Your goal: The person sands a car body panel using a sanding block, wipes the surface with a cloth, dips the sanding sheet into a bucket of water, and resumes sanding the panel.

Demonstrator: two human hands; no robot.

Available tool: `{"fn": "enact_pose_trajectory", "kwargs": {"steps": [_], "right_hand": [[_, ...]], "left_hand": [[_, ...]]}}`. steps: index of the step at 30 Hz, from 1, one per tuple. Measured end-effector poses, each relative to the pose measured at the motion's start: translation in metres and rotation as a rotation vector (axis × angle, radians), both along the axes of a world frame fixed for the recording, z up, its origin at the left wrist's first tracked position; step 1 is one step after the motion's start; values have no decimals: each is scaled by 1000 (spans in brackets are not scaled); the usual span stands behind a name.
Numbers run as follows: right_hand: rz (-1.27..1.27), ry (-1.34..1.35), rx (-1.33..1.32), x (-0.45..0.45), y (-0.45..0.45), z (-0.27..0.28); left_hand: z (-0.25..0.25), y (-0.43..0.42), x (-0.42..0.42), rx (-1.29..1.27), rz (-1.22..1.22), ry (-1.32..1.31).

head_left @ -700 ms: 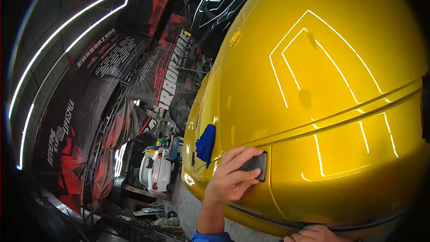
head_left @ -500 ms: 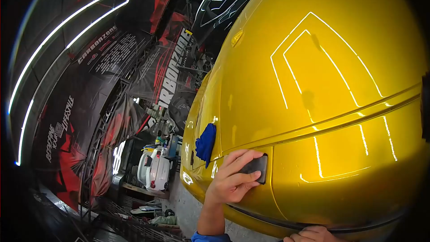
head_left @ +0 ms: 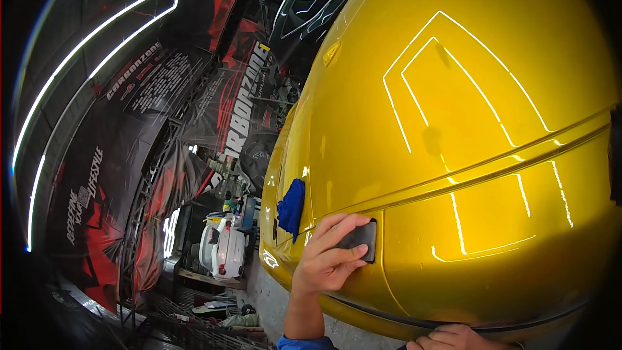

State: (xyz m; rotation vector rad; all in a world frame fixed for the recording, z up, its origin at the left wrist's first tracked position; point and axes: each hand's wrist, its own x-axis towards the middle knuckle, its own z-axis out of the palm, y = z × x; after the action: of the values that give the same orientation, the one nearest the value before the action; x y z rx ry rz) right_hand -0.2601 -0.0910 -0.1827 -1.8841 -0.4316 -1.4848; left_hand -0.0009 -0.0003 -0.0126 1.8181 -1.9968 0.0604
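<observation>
My left hand [head_left: 330, 253] grips a dark flat block [head_left: 367, 241] between thumb and fingers. The block rests against the glossy yellow car body [head_left: 466, 207], just left of a vertical panel seam. At the bottom edge, my right hand [head_left: 450, 337] lies low by the dark lower trim of the body. Its fingers are curled, and what they hold, if anything, is hidden. A crumpled blue cloth [head_left: 291, 209] sits on the yellow body, left of and above my left hand.
A white car [head_left: 228, 249] stands in the background at lower left. Black and red printed banners [head_left: 243, 107] hang behind it. Metal racks with assorted items [head_left: 220, 308] are at the bottom left. Light strips [head_left: 91, 45] run overhead.
The view has shifted slightly, so the car body and the cloth appear a little further left. My left hand still holds the block beside the seam.
</observation>
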Motion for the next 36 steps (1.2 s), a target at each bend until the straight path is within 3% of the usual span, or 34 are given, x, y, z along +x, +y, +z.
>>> {"fn": "enact_pose_trajectory", "kwargs": {"steps": [30,36], "right_hand": [[5,-1,81,0,13,12],[29,138,86,-8,22,18]], "left_hand": [[2,6,-10,-37,39,39],[2,5,-6,-59,18,7]]}}
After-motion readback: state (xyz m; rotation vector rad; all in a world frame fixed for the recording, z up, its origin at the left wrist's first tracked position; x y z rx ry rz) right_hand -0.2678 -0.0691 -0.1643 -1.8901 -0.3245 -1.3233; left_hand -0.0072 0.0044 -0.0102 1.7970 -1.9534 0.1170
